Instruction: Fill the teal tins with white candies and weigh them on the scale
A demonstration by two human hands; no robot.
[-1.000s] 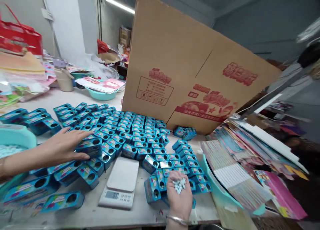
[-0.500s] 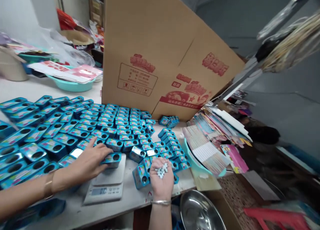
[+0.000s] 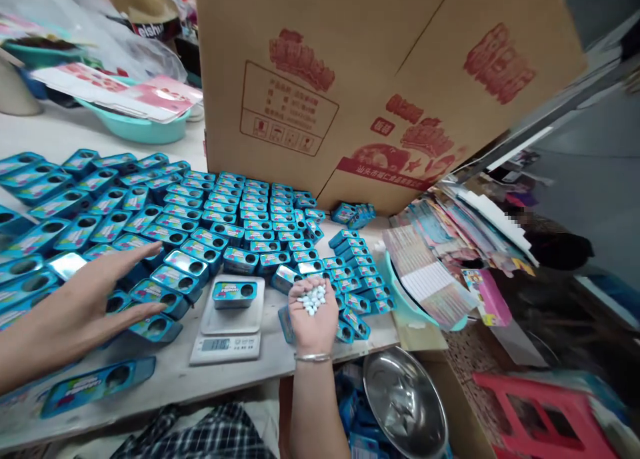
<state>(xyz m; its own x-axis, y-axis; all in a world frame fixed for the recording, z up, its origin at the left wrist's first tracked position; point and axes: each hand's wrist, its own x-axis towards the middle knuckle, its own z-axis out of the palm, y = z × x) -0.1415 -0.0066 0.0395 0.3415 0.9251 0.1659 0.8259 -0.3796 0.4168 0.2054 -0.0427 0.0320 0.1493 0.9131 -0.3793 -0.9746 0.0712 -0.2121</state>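
Withdrawing left hand (image 3: 93, 299), tin (image 3: 234, 292) on scale (image 3: 231, 323)

And up top the big carton (image 3: 370, 59) ran clean out of frame, the left forearm (image 3: 30, 352) slid off the left edge, the right hand (image 3: 313, 322) half-hid a blue tin (image 3: 286, 324) near centre, and the scale display (image 3: 217, 344) blurred, lower centre-left!

Grey wall (image 3: 600, 152), speckled floor (image 3: 470, 364)
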